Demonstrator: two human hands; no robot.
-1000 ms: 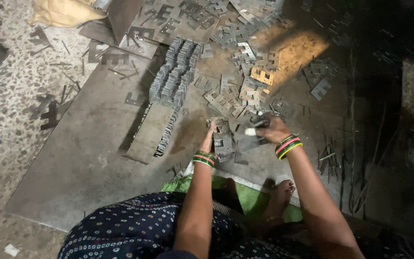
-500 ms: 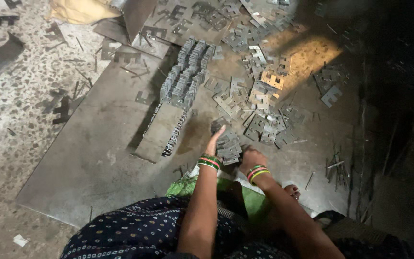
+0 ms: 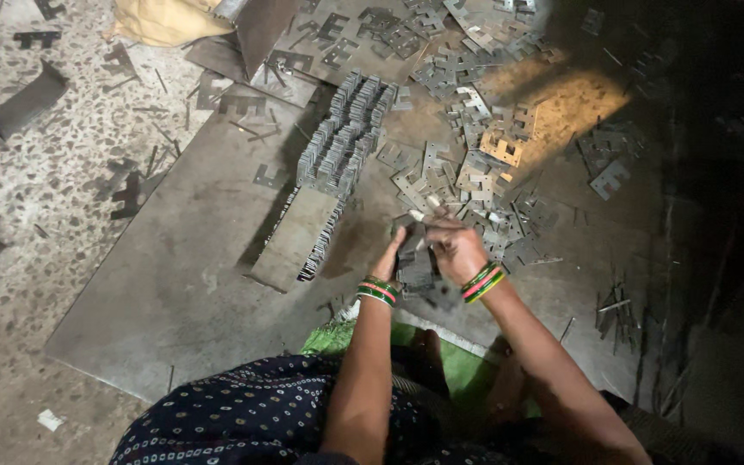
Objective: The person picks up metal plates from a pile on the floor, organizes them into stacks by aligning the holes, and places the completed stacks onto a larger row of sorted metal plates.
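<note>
The right hand (image 3: 454, 245) has come back from the loose plates (image 3: 475, 172) and now grips the small stack (image 3: 413, 263) together with the left hand (image 3: 392, 252); the stack rests on the sheet (image 3: 174, 293), near the stacked row (image 3: 342, 142).
</note>
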